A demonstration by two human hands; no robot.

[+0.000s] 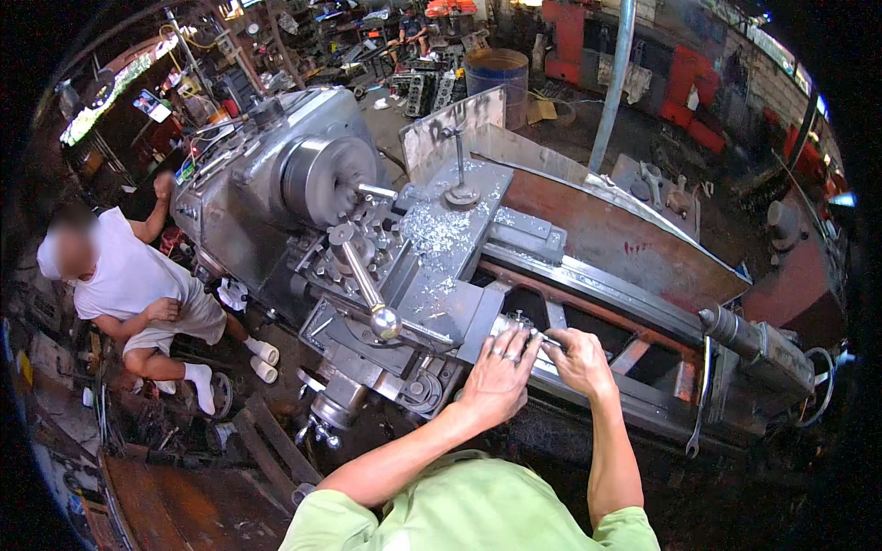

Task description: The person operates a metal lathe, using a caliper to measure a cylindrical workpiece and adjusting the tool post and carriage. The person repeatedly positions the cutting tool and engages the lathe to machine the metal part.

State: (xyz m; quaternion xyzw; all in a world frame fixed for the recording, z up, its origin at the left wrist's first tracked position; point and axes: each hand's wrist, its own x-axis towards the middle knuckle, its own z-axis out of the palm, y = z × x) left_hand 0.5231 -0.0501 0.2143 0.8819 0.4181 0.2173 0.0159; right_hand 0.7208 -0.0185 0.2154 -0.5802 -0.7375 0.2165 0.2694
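My left hand (498, 375) and my right hand (581, 362) meet over the bed of a large metal lathe (597, 285), just right of its carriage. Both have bent fingers closed around small metal parts (517, 323) whose kind I cannot make out. The fingers hide most of them. Left of my hands, a lever with a shiny ball end (384, 321) slants down from the tool post (349, 246). Beyond it is the round chuck (322, 182), its face smeared. Silvery chips (441, 230) cover the carriage top around a dark round base with an upright rod (461, 195).
A person in white (138, 275) sits at the left, one hand by the lathe's headstock (239, 170). The tailstock (758, 344) stands at the right, with a wrench (702, 404) hanging in front. A rusty sheet-metal guard (606, 220) runs behind the bed. A drum (496, 78) stands farther back.
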